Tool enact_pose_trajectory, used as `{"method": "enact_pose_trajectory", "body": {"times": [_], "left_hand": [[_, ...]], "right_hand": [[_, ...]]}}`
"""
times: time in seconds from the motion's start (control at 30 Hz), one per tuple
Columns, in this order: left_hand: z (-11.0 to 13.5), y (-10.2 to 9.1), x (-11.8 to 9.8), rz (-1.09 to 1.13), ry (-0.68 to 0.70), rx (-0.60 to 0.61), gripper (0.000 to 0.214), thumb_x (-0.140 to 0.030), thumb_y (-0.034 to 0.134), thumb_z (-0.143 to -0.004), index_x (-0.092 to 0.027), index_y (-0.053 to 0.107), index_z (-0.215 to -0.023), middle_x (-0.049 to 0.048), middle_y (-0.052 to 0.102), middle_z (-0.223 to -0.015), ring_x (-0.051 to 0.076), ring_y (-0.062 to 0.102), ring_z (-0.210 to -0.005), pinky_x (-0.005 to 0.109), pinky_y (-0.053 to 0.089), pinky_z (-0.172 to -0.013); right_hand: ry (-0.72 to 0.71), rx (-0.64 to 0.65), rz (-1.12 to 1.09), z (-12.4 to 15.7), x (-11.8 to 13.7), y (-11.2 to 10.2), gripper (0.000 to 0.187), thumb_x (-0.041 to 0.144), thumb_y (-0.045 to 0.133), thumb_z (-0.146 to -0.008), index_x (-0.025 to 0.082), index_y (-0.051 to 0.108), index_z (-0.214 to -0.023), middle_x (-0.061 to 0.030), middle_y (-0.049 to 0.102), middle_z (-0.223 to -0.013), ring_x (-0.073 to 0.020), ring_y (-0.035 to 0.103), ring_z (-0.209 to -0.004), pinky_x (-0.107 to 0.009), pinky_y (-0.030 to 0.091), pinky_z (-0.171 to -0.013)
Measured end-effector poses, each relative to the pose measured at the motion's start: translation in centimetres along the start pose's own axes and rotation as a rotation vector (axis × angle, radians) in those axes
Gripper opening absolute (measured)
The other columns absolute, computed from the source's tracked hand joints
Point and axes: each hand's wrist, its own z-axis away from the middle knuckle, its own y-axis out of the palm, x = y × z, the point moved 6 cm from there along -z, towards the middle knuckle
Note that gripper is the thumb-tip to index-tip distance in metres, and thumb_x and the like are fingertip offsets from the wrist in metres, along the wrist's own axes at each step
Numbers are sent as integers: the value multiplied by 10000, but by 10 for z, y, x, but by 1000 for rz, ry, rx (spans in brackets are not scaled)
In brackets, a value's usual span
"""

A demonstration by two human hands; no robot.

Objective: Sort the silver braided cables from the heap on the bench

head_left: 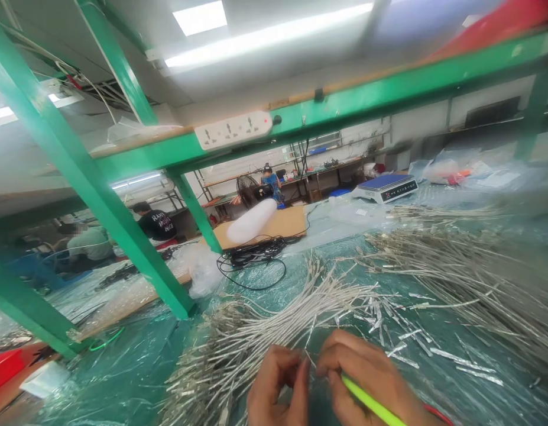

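Observation:
My left hand (280,384) is closed in a pinch on the end of a thin white cable (311,357). Close beside it, my right hand (365,376) has its fingertips pinched near the same cable end. A bright yellow-green stick-like handle (371,403) lies within the right hand's curled fingers; its working end is hidden. A large bundle of white cables (274,322) spreads just behind and left of both hands. Short silvery foil strips (404,340) are scattered to the right of the bundle.
A second heap of cables (469,278) covers the right side. Behind stand a weighing scale (386,188) and a black cable coil (256,251). Green frame posts (136,260) rise at left, and a power strip (233,130) hangs overhead. People (156,225) sit in the background.

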Motion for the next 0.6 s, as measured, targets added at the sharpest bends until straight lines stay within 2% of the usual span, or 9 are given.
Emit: {"method": "enact_pose_trajectory", "body": {"times": [0.23,0.33,0.47,0.6], "left_hand": [[-2,3,6,205,-132,15,221,-384,753,-734,-194,648,-697,-31,520,-642,117,474,-533,198,386,-483],[-3,3,3,249,-175,-2,237,-377,775,-715,-179,647,-695,-32,517,-652,102,458,-516,189,382,-464],[-4,3,3,264,-192,-14,233,-366,773,-721,-184,629,-708,-37,525,-673,90,465,-503,173,386,-450],[-4,4,1,282,-174,-5,233,-363,779,-713,-182,633,-698,-34,524,-666,97,482,-502,179,403,-450]], "right_hand": [[-21,-1,53,-2,0,0,205,23,466,-749,170,607,-773,-42,601,-677,-144,568,-605,-227,439,-543],[31,-7,-2,-3,-2,-1,195,37,464,-762,178,598,-769,-29,597,-684,-138,570,-611,-224,443,-555],[131,-22,-127,-2,-10,-2,183,58,462,-790,184,594,-781,-12,597,-692,-125,580,-612,-213,451,-569],[126,-53,-171,3,-14,1,175,64,476,-794,197,590,-800,-1,597,-712,-123,577,-626,-213,443,-582]]}}
